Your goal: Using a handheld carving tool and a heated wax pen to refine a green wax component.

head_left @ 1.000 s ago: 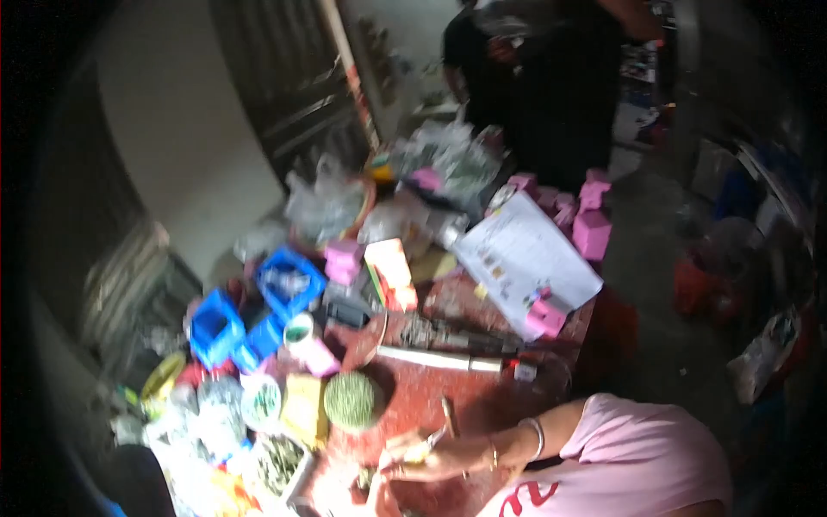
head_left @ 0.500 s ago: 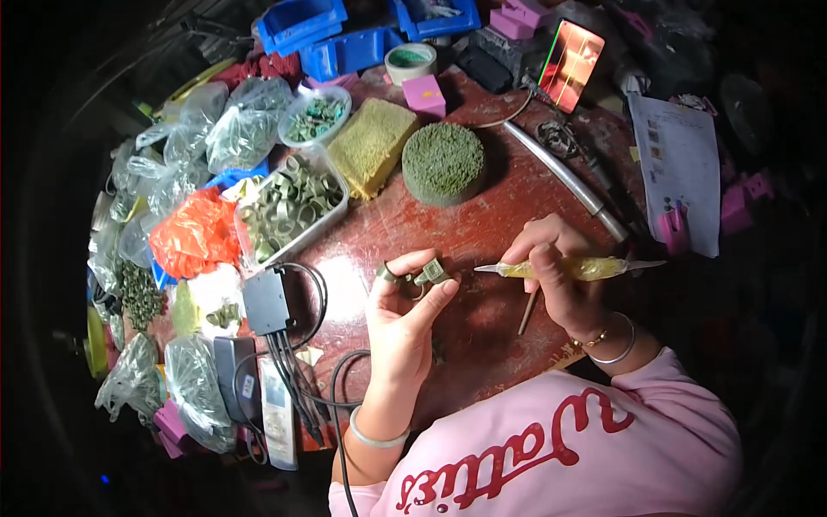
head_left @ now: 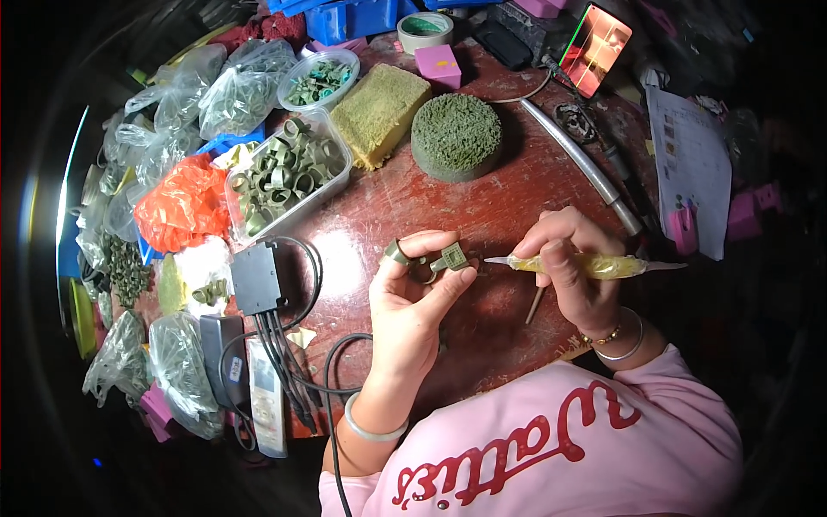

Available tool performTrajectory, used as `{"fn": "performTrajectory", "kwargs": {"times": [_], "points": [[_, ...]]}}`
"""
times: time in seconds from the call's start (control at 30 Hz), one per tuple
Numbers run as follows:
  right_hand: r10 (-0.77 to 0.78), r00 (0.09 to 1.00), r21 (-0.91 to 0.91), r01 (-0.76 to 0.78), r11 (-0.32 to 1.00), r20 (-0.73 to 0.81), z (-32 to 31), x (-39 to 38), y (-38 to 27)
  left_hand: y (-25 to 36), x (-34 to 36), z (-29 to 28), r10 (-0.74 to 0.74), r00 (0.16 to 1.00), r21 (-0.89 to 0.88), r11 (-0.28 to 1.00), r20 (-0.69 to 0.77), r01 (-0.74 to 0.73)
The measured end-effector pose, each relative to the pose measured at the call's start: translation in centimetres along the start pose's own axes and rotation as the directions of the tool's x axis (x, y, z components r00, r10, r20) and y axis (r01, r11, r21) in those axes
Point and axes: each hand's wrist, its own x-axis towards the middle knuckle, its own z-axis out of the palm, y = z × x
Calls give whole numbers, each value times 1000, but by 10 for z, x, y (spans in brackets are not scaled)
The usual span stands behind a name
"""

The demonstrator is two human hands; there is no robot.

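Observation:
My left hand pinches a small dark green ring with a square, patterned top between thumb and fingers. A second plain green band sits around one of its fingers. In my right hand is a slim carving tool with a yellow wrapped grip and a pale point at each end, held like a pen. Its left tip lies close to the patterned ring; a small gap seems to separate them. Below the right hand, a thin brown stick rests on the red table.
Left of the hands stand a clear tub of green rings, an orange plastic bag and a black cable box. Beyond are a yellow sponge block and a round green pad. A metal rod lies at right.
The whole view has shifted slightly, with the table items sliding a little. Both hands keep nearly the same pose and hold the same things; the tool tip stays near the ring.

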Motion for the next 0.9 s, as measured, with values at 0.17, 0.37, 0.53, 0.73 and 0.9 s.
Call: {"fn": "performTrajectory", "kwargs": {"times": [0.17, 0.37, 0.53, 0.73, 0.9], "points": [[4, 1000, -73, -4, 997, 5, -1, 1, 0, -2, -1, 1, 58, 998, 42, 997, -4, -58], [-15, 999, -65, 13, 998, -30, 0, -1, 6, 4, -2, 3, -3, 998, -4, 1000, -57, 2], [102, 984, 56, -111, 992, 145, 4, 7, 8, 31, 5, -18, 138, 971, -218, 959, -196, -180], [-40, 793, -254, 242, 936, 608, 29, -10, 18, 38, 3, -17, 138, 959, -318, 923, -249, -215], [-63, 731, -192, 260, 946, 679, 36, -17, 23, 42, 6, -18, 195, 968, -325, 915, -157, -237]]}}
